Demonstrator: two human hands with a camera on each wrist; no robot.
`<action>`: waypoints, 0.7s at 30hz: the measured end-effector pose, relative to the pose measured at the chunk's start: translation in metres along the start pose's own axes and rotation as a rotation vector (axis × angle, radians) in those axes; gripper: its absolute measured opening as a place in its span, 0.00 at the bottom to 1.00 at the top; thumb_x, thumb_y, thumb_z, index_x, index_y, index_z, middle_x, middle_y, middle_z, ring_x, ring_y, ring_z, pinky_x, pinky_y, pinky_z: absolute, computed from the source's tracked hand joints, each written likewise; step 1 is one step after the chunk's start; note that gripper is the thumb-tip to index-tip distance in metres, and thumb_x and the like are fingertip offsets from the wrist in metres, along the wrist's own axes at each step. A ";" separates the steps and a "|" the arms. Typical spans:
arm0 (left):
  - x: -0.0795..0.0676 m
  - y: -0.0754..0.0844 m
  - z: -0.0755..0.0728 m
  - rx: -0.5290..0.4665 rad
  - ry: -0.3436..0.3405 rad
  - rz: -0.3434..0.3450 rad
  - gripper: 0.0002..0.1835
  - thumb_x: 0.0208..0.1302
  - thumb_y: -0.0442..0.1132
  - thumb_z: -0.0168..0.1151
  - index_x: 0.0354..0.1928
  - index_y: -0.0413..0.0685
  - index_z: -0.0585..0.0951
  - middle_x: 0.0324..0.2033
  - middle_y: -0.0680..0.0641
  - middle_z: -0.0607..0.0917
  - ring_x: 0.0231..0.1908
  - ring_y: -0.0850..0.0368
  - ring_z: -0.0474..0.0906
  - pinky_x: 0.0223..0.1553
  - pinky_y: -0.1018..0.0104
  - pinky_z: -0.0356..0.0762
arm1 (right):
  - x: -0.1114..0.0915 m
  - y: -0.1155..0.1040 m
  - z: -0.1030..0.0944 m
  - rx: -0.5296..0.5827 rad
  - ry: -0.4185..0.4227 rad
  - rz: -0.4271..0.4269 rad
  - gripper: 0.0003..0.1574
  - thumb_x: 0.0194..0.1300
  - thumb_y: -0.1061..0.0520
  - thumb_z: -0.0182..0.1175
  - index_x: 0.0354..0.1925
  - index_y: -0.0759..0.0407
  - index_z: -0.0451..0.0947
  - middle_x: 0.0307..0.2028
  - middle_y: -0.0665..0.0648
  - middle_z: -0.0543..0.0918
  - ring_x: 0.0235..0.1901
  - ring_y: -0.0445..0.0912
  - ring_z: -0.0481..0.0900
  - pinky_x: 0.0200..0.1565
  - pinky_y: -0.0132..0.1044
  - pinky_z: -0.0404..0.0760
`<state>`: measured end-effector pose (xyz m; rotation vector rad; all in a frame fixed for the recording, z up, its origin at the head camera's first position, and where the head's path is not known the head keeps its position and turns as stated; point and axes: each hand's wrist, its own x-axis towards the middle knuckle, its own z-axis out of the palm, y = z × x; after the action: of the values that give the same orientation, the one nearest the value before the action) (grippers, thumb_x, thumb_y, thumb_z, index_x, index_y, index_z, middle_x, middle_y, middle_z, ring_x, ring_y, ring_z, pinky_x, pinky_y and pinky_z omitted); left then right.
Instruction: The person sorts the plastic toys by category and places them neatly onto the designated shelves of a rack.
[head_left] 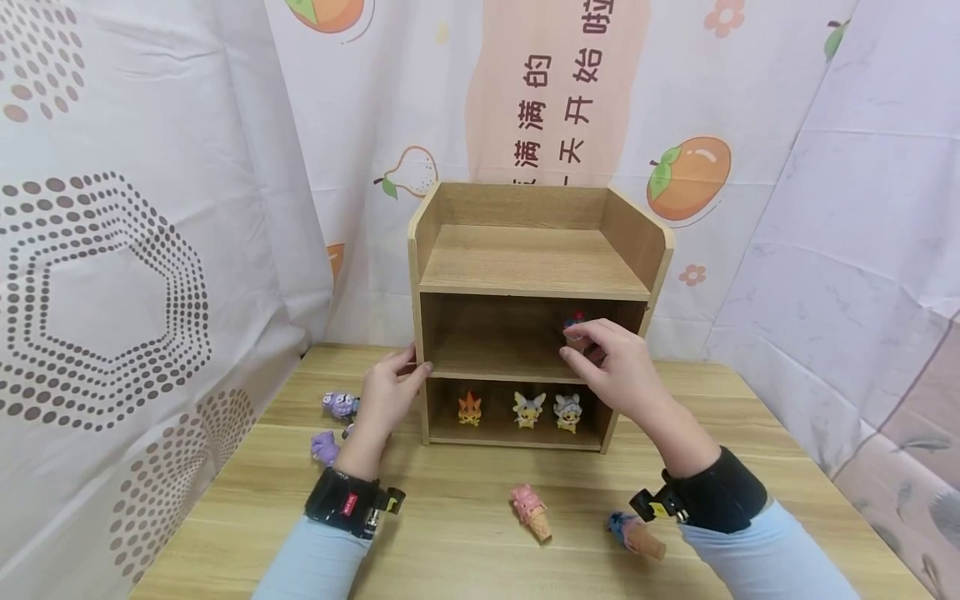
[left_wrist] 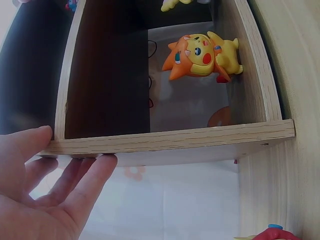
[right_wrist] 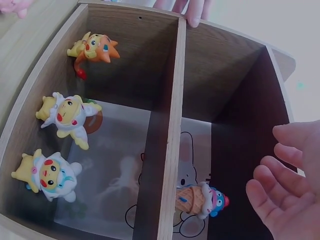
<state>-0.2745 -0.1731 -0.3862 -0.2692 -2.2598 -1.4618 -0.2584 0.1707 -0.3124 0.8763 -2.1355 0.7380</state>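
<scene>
middle shelf (head_left: 487, 354) passable left of the ice-cream figure (right_wrist: 197, 200); right hand (head_left: 618, 362) blocks its right end. three figures (head_left: 527, 411) obstruct bottom shelf (head_left: 492, 435).

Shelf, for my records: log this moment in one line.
left hand: grips shelf | right hand: near, not holding ice-cream toy | bottom compartment: three figures

Wearer's sleeves light blue on both arms, the left sleeve (head_left: 311, 565) and right sleeve (head_left: 761, 550) each meeting a wide black wrist strap. Left strap (head_left: 330, 492) bears a small red rectangular tag (head_left: 349, 504) with pale lettering, too small to read; right strap (head_left: 723, 496) plain black where visible. Each carries a compact black bracket, left bracket (head_left: 393, 500) and right bracket (head_left: 643, 503), with yellow marking and silver-coloured metal fittings.
</scene>
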 end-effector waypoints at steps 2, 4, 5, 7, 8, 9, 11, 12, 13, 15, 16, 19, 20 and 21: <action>0.000 0.000 0.000 0.001 0.001 0.004 0.27 0.68 0.38 0.68 0.66 0.38 0.76 0.59 0.37 0.81 0.53 0.43 0.83 0.46 0.61 0.85 | -0.001 0.000 -0.002 -0.005 -0.013 -0.001 0.10 0.62 0.65 0.72 0.43 0.61 0.84 0.36 0.54 0.85 0.32 0.44 0.82 0.31 0.37 0.83; 0.000 0.001 0.000 -0.005 0.001 0.001 0.27 0.68 0.38 0.68 0.66 0.39 0.76 0.59 0.37 0.81 0.52 0.43 0.83 0.45 0.62 0.85 | -0.001 -0.001 -0.005 -0.015 -0.036 0.010 0.10 0.62 0.64 0.72 0.43 0.60 0.85 0.35 0.53 0.85 0.32 0.41 0.81 0.31 0.34 0.82; 0.000 0.001 0.000 -0.008 0.000 -0.002 0.26 0.68 0.38 0.68 0.66 0.39 0.76 0.59 0.37 0.82 0.52 0.44 0.83 0.45 0.62 0.85 | -0.002 -0.002 -0.006 -0.017 -0.049 0.017 0.10 0.62 0.64 0.72 0.43 0.60 0.85 0.35 0.51 0.85 0.32 0.40 0.81 0.31 0.34 0.82; 0.000 0.002 0.000 -0.009 0.000 -0.003 0.26 0.69 0.38 0.68 0.66 0.40 0.77 0.58 0.38 0.82 0.52 0.44 0.84 0.44 0.62 0.85 | -0.002 -0.003 -0.008 -0.023 -0.077 0.028 0.09 0.62 0.63 0.72 0.42 0.60 0.85 0.34 0.50 0.85 0.31 0.40 0.80 0.31 0.34 0.81; 0.000 0.002 0.000 -0.007 0.001 -0.003 0.26 0.69 0.38 0.68 0.66 0.40 0.77 0.58 0.38 0.82 0.52 0.44 0.84 0.44 0.63 0.85 | -0.002 -0.003 -0.009 -0.026 -0.092 0.036 0.09 0.62 0.62 0.72 0.42 0.59 0.85 0.34 0.49 0.85 0.30 0.39 0.80 0.31 0.35 0.81; 0.000 0.002 0.000 -0.006 0.000 -0.004 0.26 0.69 0.38 0.68 0.66 0.40 0.77 0.58 0.38 0.82 0.52 0.44 0.84 0.44 0.63 0.85 | -0.003 -0.003 -0.010 -0.028 -0.107 0.043 0.09 0.62 0.61 0.72 0.42 0.59 0.86 0.34 0.49 0.85 0.30 0.39 0.80 0.31 0.35 0.81; 0.000 0.002 0.000 -0.005 0.002 -0.003 0.26 0.69 0.38 0.68 0.66 0.41 0.77 0.57 0.39 0.83 0.52 0.45 0.84 0.44 0.63 0.85 | -0.003 -0.002 -0.011 -0.026 -0.132 0.050 0.08 0.62 0.61 0.72 0.41 0.60 0.86 0.33 0.49 0.85 0.30 0.39 0.80 0.30 0.36 0.82; 0.000 0.002 0.000 -0.004 0.002 -0.001 0.26 0.69 0.38 0.68 0.66 0.41 0.77 0.57 0.39 0.83 0.52 0.45 0.84 0.44 0.63 0.85 | -0.004 -0.002 -0.012 -0.027 -0.145 0.054 0.08 0.62 0.61 0.73 0.40 0.60 0.86 0.33 0.49 0.85 0.29 0.38 0.80 0.30 0.36 0.82; 0.000 0.002 0.000 -0.007 0.001 -0.001 0.26 0.69 0.38 0.68 0.66 0.41 0.77 0.57 0.39 0.82 0.52 0.45 0.84 0.44 0.63 0.85 | -0.005 -0.002 -0.013 -0.025 -0.159 0.060 0.07 0.62 0.61 0.72 0.40 0.60 0.86 0.33 0.49 0.85 0.29 0.38 0.80 0.30 0.36 0.82; 0.000 0.002 0.000 -0.012 -0.001 -0.003 0.26 0.69 0.38 0.68 0.66 0.41 0.77 0.58 0.39 0.82 0.52 0.45 0.84 0.44 0.63 0.85 | -0.007 -0.001 -0.014 -0.021 -0.193 0.070 0.07 0.63 0.61 0.72 0.40 0.60 0.86 0.31 0.48 0.85 0.28 0.38 0.80 0.30 0.36 0.82; 0.000 0.002 0.000 -0.012 -0.001 -0.001 0.26 0.69 0.38 0.68 0.66 0.41 0.77 0.58 0.39 0.82 0.52 0.45 0.83 0.44 0.63 0.85 | -0.008 0.000 -0.014 -0.018 -0.214 0.076 0.07 0.63 0.62 0.72 0.40 0.60 0.86 0.31 0.48 0.85 0.28 0.38 0.80 0.30 0.36 0.82; 0.000 0.001 0.000 -0.012 -0.001 0.003 0.26 0.68 0.38 0.68 0.66 0.40 0.77 0.57 0.39 0.82 0.52 0.45 0.83 0.45 0.63 0.85 | -0.012 0.001 -0.017 -0.012 -0.290 0.099 0.07 0.64 0.61 0.71 0.42 0.59 0.86 0.31 0.46 0.85 0.29 0.38 0.81 0.32 0.37 0.83; 0.000 0.001 0.000 -0.013 -0.001 0.002 0.26 0.68 0.38 0.68 0.66 0.40 0.77 0.57 0.39 0.82 0.52 0.45 0.83 0.45 0.63 0.85 | -0.013 0.001 -0.018 -0.013 -0.318 0.107 0.08 0.64 0.60 0.71 0.42 0.59 0.86 0.31 0.46 0.85 0.30 0.38 0.81 0.32 0.37 0.84; 0.000 0.002 0.000 -0.014 -0.001 0.000 0.26 0.68 0.38 0.68 0.66 0.40 0.77 0.57 0.39 0.83 0.52 0.45 0.83 0.45 0.63 0.85 | -0.015 0.001 -0.019 -0.014 -0.346 0.117 0.08 0.64 0.60 0.72 0.42 0.59 0.86 0.31 0.46 0.84 0.30 0.38 0.81 0.32 0.37 0.83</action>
<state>-0.2736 -0.1723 -0.3851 -0.2745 -2.2507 -1.4786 -0.2447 0.1899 -0.3130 0.9321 -2.5120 0.6659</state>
